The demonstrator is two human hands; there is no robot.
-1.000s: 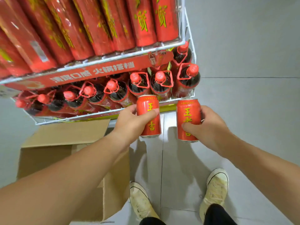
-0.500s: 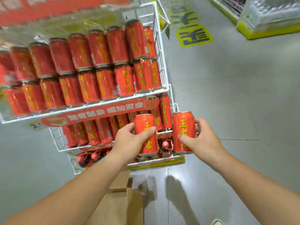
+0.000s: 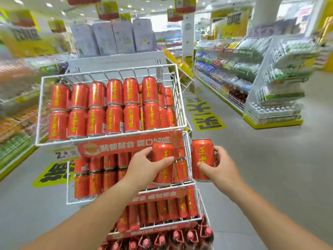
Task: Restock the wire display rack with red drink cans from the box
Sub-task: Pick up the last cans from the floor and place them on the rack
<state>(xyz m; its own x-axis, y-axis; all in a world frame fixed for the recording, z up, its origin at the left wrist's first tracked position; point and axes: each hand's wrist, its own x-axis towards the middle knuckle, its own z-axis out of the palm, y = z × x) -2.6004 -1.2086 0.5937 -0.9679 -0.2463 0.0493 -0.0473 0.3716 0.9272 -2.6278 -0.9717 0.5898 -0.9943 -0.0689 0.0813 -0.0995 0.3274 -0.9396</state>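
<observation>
I stand on a smooth grey floor [image 3: 279, 168] marked with yellow stickers [image 3: 209, 121] bearing black characters. To my right a long shelf run [image 3: 225, 69] lines the aisle, with a white wire stand [image 3: 281, 78] on a yellow base near it. Ahead, pale boxes [image 3: 115, 37] stand in a row, a white pillar [image 3: 187, 38] to their right. Small ceiling lights [image 3: 48, 4] glow among hanging signs [image 3: 108, 9]. The left shelves [image 3: 16, 105] are blurred.

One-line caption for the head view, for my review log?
Restocking: left hand holds the left can, right hand the right can, both red and upright, at the stocked wire display rack.
</observation>
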